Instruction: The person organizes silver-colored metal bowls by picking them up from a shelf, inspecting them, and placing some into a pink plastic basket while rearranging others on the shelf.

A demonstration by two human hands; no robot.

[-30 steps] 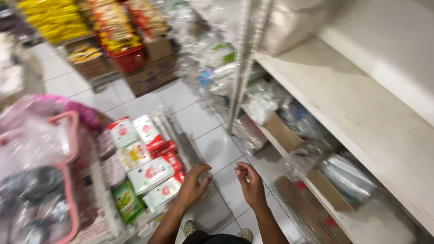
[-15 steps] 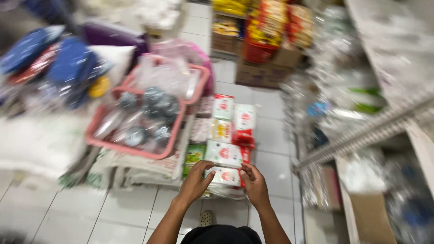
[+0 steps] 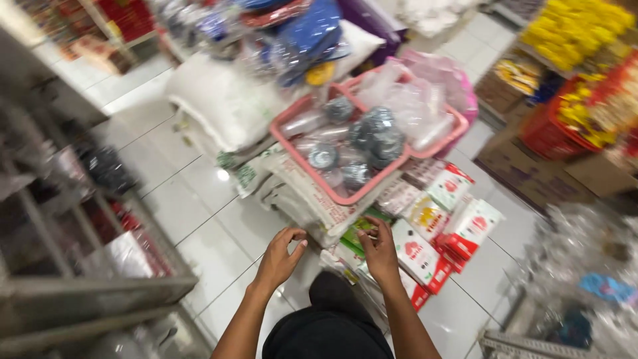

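Note:
My left hand hovers over the white tiled floor with its fingers loosely curled and nothing in them. My right hand reaches down onto a pile of white, red and green packets, its fingers pressed on a green packet at the near end. Whether it grips the packet I cannot tell. The two hands are a short way apart, just below a pink basket of bagged goods.
White sacks and blue and purple bagged goods are piled beyond the basket. Metal shelving stands at the left. Cardboard boxes and a red basket with yellow packets sit at the right. Plastic-wrapped goods crowd the lower right.
The view has swung round, so the basket and packets now lie ahead and to the right. My left hand has come off the packets, while my right hand stays on them.

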